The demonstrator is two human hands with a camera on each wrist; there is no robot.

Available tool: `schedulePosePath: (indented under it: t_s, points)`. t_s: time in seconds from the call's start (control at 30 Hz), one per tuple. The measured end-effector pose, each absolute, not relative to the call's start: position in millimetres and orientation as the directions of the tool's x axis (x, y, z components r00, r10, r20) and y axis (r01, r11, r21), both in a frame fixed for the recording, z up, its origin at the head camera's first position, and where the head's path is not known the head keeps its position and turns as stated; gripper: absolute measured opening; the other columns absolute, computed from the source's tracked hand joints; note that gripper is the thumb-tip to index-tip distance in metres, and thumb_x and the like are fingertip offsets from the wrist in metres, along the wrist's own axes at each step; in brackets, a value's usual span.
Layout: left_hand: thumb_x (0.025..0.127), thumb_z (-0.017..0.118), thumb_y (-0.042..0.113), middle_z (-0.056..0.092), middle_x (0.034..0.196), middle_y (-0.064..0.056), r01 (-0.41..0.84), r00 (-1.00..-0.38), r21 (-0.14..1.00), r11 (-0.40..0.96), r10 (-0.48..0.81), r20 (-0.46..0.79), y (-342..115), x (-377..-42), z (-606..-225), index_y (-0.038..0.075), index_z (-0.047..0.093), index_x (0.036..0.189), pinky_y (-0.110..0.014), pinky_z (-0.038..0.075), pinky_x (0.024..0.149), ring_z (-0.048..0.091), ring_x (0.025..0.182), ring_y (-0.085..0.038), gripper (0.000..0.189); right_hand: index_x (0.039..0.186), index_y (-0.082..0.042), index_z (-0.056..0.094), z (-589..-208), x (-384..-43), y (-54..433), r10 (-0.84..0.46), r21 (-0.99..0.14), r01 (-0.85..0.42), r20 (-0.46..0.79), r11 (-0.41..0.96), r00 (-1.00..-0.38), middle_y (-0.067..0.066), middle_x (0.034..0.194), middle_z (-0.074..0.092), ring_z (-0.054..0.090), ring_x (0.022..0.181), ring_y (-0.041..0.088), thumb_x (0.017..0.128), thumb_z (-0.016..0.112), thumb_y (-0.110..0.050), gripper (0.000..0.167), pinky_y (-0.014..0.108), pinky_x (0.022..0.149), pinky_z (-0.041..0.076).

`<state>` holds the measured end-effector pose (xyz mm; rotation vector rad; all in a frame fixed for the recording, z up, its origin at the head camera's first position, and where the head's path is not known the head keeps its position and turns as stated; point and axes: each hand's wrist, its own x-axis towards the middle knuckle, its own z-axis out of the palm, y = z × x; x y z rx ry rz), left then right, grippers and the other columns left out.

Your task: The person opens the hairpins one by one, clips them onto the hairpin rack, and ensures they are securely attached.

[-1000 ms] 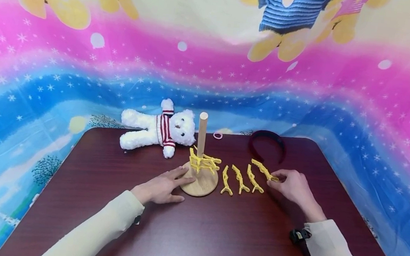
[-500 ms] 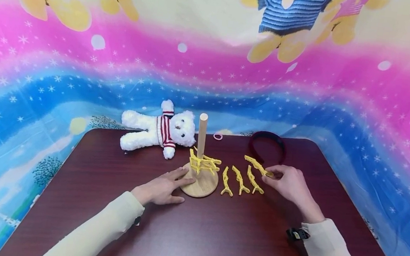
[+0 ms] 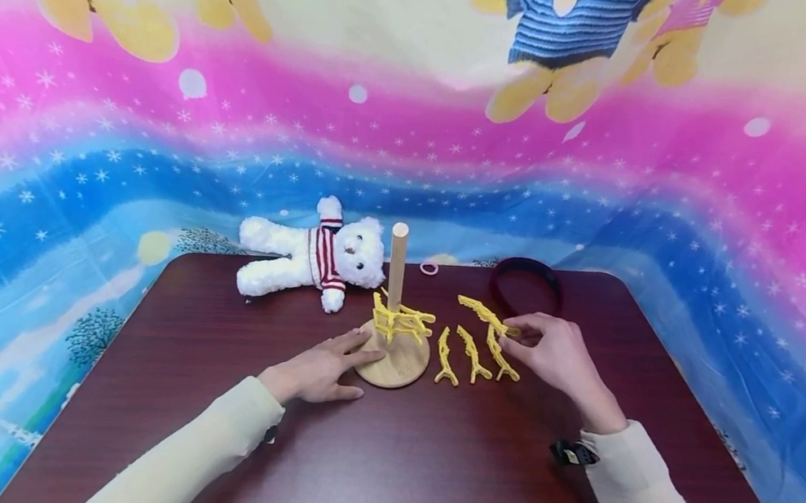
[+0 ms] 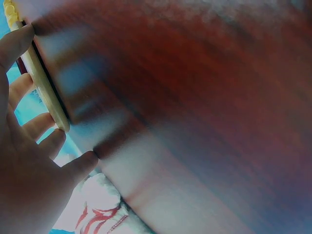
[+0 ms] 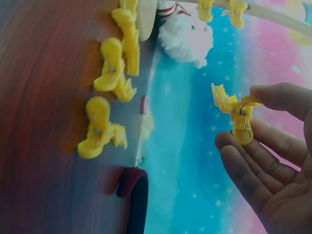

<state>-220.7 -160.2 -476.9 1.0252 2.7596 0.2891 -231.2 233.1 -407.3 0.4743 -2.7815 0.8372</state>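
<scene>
In the head view my right hand point(image 3: 550, 353) pinches a yellow hair clip point(image 3: 479, 311) by its handle end, above the table. The right wrist view shows thumb and fingers on the handles of this toothed clip point(image 5: 243, 117). Three more yellow hair clips point(image 3: 473, 356) lie in a row beside the wooden stand. Several yellow clips point(image 3: 403, 321) are around the lower part of its upright post point(image 3: 398, 263). My left hand point(image 3: 317, 367) touches the stand's round base point(image 3: 398, 370) with spread, fairly straight fingers. The left wrist view shows the fingers along the base's rim point(image 4: 48, 92).
A white teddy bear point(image 3: 325, 251) in a striped sweater lies behind the stand at the left. Near the table's point(image 3: 388, 463) back edge lie a pink hair tie point(image 3: 429, 268) and a dark red headband point(image 3: 558, 288). A patterned cloth point(image 3: 411, 178) surrounds the table.
My right hand has moved left with the hair clip, from right of the row to above its rightmost clip. The left hand and the stand have stayed in place.
</scene>
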Motion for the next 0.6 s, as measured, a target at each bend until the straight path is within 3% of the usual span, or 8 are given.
schedulePosePath:
  t_s: [0.6]
  points:
    - [0.097, 0.061, 0.048, 0.019, 0.167, -0.014, 0.617, -0.747, 0.248, 0.746, 0.655, -0.114, -160, -220, -476, 0.031, 0.032, 0.157, -0.054, 0.029, 0.121, 0.019, 0.155, -0.034, 0.069, 0.113, -0.019, 0.076, -387, -229, 202, -0.346, -0.477, -0.464, 0.318, 0.747, -0.883, -0.006, 0.094, 0.070, 0.069, 0.080, 0.009, 0.089, 0.076, -0.026, 0.025, 0.029, 0.069, 0.057]
